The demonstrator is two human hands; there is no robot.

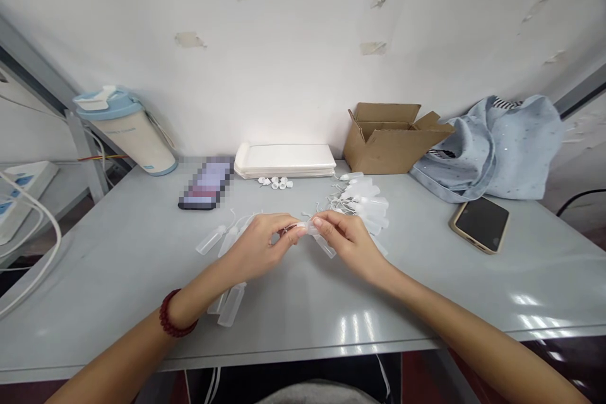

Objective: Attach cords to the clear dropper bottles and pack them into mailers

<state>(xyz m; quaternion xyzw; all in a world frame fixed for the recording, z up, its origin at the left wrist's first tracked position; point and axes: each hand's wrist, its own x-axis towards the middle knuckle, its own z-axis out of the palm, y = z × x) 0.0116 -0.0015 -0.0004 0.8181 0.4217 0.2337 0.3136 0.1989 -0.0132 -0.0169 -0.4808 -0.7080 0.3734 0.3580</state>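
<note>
My left hand (262,243) and my right hand (350,243) meet over the middle of the table, both closed in a pinch. Between their fingertips is a small translucent plastic bottle (310,227), partly hidden by the fingers. Beyond my right hand lies a pile of similar bottles (369,199) with thin white cords. Beside my left hand rests another corded bottle (211,240), with more partly covered by the hand. Nearer me, under my left wrist, lies a bottle (231,305) without a visible cord. Several small white caps (275,183) sit at the back.
Along the wall stand a white stack of flat packets (288,161), an open cardboard box (392,145) and a light blue cloth bag (516,151). A phone (481,225) lies at right, another phone (208,183) at left beside a tumbler (130,132). The grey table (402,322) ends close to me.
</note>
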